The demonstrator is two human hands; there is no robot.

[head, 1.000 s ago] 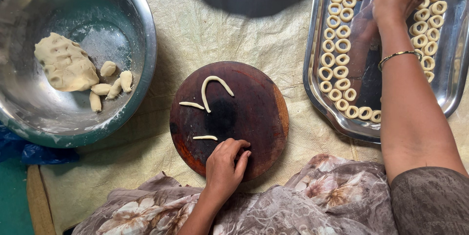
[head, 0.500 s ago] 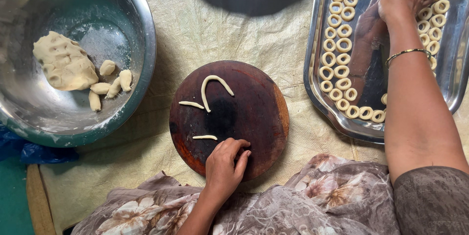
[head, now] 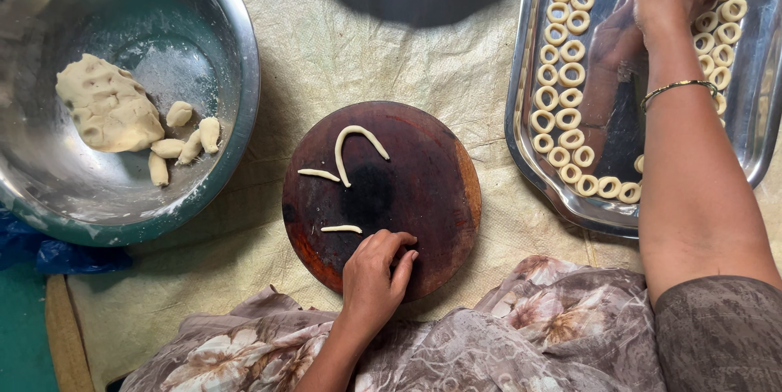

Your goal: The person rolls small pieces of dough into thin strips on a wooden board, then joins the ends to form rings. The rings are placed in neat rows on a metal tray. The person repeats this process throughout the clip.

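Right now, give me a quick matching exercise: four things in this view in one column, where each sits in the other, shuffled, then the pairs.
Things:
1. dough lump
2. dough rings
3. long curved dough strip
4. left hand

Places:
A. in rows on the steel tray
B. near edge of the round wooden board
C. inside the big steel bowl
D. far half of the round wooden board

Pairs: 1-C, 2-A, 3-D, 4-B
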